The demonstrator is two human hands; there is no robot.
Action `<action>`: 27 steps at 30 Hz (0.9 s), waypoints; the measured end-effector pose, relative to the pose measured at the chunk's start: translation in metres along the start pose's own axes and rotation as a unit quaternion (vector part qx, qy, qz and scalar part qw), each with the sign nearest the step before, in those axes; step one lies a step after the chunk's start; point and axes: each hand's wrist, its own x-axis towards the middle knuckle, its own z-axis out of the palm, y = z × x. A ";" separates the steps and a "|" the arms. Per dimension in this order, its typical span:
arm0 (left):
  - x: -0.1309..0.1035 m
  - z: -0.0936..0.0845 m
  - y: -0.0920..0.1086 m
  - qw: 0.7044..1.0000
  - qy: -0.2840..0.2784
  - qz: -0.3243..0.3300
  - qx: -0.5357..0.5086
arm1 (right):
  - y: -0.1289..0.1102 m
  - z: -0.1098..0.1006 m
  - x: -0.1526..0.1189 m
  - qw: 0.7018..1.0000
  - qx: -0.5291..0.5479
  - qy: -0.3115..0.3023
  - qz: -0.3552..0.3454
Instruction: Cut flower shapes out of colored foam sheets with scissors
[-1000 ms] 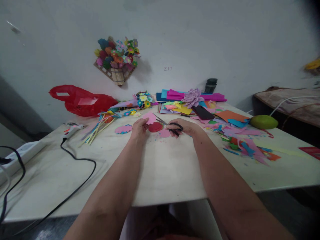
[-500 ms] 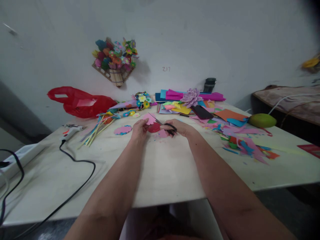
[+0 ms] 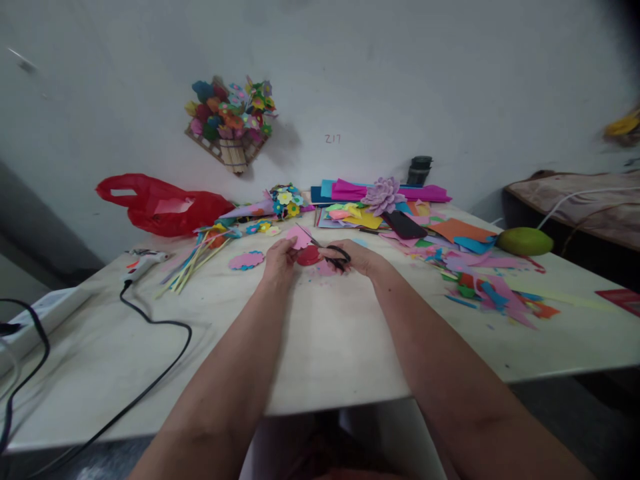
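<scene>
Between its thumb and fingers my left hand (image 3: 281,258) pinches a piece of pink craft paper (image 3: 299,236). My right hand (image 3: 353,256) is closed around the black handles of a pair of scissors (image 3: 340,255), whose blades point up and left against the pink piece. Below the blades a red round object (image 3: 309,255) lies on the table. Pink scraps (image 3: 325,268) rest just under the scissors. To the left of my left hand lies a pink scalloped disc with a blue edge (image 3: 247,261).
On the left are a glue gun (image 3: 145,263) with a black cord, a power strip (image 3: 43,313), thin strips (image 3: 189,267) and a red plastic bag (image 3: 165,207). Coloured paper scraps (image 3: 495,290), a phone (image 3: 404,225) and a green fruit (image 3: 525,241) lie on the right.
The scissor handles and my right hand have shifted slightly left. My left hand keeps its hold on the pink paper in nearly the same place.
</scene>
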 end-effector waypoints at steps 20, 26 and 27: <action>-0.001 0.001 0.003 1.000 -0.012 0.024 -0.006 | 0.010 0.006 0.004 0.998 0.050 -0.017 -0.031; 0.000 0.001 0.002 0.999 -0.012 0.030 -0.001 | 0.012 0.005 0.005 0.997 0.063 -0.020 -0.033; 0.000 0.001 0.002 0.999 -0.013 0.030 -0.001 | 0.013 0.005 0.005 0.997 0.066 -0.021 -0.032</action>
